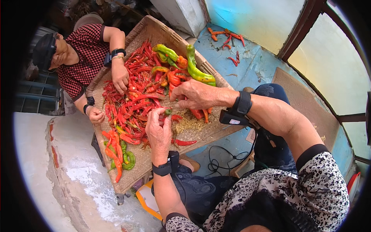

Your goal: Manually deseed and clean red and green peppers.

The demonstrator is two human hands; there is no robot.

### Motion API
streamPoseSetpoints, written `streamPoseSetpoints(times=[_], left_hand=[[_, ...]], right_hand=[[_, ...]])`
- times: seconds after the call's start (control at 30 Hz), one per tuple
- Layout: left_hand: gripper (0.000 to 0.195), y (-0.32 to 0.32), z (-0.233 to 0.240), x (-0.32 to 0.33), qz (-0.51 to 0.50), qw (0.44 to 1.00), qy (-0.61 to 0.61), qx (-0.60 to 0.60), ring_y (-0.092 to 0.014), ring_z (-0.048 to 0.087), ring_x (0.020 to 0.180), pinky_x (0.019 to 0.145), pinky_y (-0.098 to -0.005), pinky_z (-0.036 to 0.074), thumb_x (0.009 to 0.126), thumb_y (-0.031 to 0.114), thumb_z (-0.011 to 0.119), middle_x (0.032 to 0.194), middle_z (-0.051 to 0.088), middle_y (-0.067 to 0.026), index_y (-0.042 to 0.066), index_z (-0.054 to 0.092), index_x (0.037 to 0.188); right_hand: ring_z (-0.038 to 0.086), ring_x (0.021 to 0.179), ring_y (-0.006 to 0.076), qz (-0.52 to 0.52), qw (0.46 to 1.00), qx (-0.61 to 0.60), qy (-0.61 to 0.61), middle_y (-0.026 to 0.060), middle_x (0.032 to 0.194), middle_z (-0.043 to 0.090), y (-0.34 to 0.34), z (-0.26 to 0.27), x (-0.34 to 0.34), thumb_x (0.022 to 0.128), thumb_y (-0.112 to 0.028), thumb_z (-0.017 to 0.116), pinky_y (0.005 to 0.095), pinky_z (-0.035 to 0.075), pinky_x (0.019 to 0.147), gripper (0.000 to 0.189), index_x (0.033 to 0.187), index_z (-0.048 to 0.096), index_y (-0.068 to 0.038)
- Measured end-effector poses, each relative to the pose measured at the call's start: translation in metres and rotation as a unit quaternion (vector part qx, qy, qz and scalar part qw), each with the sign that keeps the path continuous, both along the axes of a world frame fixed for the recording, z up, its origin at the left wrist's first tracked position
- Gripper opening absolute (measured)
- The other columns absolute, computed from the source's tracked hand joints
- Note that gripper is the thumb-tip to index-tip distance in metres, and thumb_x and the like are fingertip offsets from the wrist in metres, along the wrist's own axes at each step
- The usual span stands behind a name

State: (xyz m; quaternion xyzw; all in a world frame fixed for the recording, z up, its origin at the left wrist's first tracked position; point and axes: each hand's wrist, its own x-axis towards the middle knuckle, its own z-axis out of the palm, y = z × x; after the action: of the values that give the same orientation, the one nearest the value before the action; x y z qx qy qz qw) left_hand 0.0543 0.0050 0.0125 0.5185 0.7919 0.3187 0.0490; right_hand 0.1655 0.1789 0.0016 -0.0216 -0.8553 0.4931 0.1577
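My left hand (pixel 159 130) is raised over the near part of a woven basket tray (pixel 146 162), its thumb and fingertips closed on a small green pepper piece (pixel 168 111). Just to the right, my right hand (pixel 192 94) hovers with bent fingers above the tray; whether it pinches something small cannot be told. Under and beside my hands lies a large heap of red chili peppers (pixel 136 87). Pale yellow seeds (pixel 191 124) are scattered below my right hand. Long green peppers (pixel 197 71) lie at the far right side, and orange and green peppers (pixel 117 150) at the near left corner.
Across the tray's left side sits another person (pixel 84 58), both hands at the chili heap. Loose red peppers (pixel 227 37) lie on the blue floor near the window. A black cable (pixel 214 162) coils on the floor by my legs. A plastered wall (pixel 87 174) stands at left.
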Motion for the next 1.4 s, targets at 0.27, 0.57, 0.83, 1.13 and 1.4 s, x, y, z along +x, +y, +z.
streamPoseSetpoints(times=[0.27,0.57,0.83,1.13,1.4], left_hand=[[0.023,0.003,-0.014,-0.008,0.001,0.938,-0.326,0.115,-0.008,0.054,0.079,0.070,-0.0226,0.045,0.086,0.007,0.062,0.089,0.057,-0.0031,0.001,0.049,0.104],[0.042,-0.003,0.009,-0.070,0.115,0.887,-0.321,0.312,-0.012,0.057,0.082,0.074,-0.0261,0.048,0.086,0.010,0.062,0.097,0.058,-0.0090,-0.002,0.043,0.121],[0.066,0.002,-0.009,-0.054,0.190,0.964,0.083,-0.165,-0.040,0.055,0.103,0.085,-0.0454,0.045,0.080,0.026,0.066,0.117,0.054,-0.0269,0.002,0.036,0.135],[0.027,0.019,-0.019,-0.011,0.010,0.996,-0.064,-0.059,-0.033,0.061,0.080,0.069,-0.0391,0.049,0.079,0.003,0.062,0.095,0.059,-0.0209,-0.003,0.054,0.104],[0.025,-0.001,0.002,-0.005,0.017,0.992,-0.119,-0.031,-0.017,0.060,0.071,0.064,-0.0295,0.048,0.085,0.004,0.057,0.089,0.060,-0.0101,-0.002,0.057,0.109]], right_hand=[[0.062,0.059,0.0228,0.066,0.997,0.017,-0.041,0.0104,0.066,0.064,-0.012,0.000,0.000,0.086,-0.022,0.062,0.0345,0.047,0.056,0.031,0.105,0.059,0.002],[0.063,0.065,0.0270,0.049,0.997,0.015,-0.049,0.0134,0.067,0.063,-0.007,0.012,0.010,0.086,-0.018,0.061,0.0368,0.048,0.059,0.026,0.102,0.059,0.002],[0.064,0.068,0.0271,0.043,0.999,0.015,-0.027,0.0152,0.075,0.065,-0.004,0.000,0.013,0.085,-0.017,0.061,0.0366,0.049,0.062,0.025,0.102,0.059,0.002],[0.060,0.066,0.0254,0.016,0.999,0.019,-0.023,0.0121,0.071,0.061,0.008,0.013,0.008,0.086,-0.019,0.061,0.0364,0.047,0.061,0.023,0.099,0.061,0.000],[0.061,0.070,0.0258,-0.026,0.999,0.040,0.011,0.0132,0.074,0.062,0.009,0.011,0.000,0.086,-0.019,0.062,0.0366,0.047,0.064,0.025,0.101,0.060,0.000]])
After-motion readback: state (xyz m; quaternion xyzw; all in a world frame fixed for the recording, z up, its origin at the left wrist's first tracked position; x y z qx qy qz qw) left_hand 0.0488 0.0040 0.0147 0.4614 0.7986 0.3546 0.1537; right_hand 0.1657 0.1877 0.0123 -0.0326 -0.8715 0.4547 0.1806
